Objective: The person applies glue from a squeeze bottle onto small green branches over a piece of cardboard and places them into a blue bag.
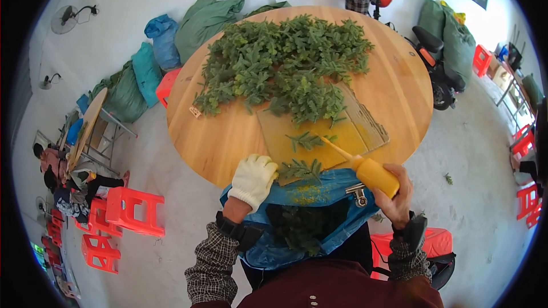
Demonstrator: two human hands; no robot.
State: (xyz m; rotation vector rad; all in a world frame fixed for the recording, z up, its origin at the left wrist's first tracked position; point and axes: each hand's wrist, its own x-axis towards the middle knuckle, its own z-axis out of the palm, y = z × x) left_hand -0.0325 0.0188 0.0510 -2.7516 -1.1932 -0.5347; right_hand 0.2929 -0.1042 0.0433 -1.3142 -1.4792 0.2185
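My left hand (254, 182), in a white knitted glove, is closed at the table's near edge. A small green conifer sprig (302, 170) sticks out from its fingertips over the cardboard. My bare right hand (395, 197) grips a yellow squeeze bottle (375, 176), tilted so its long thin nozzle points up and left. The nozzle tip is beside another sprig (306, 140) lying on the yellow-stained cardboard (277, 131). Below my hands, a blue plastic bag (337, 185) hangs open with dark greenery (302, 225) inside. A metal clip (357, 194) is on its rim.
A large pile of conifer sprigs (279, 63) covers the far part of the round wooden table (399, 80). Red stools (135, 210) stand at left, and another red seat (436, 242) at lower right. Stuffed sacks (205, 25) and a scooter (436, 65) are along the wall. People (74, 188) sit far left.
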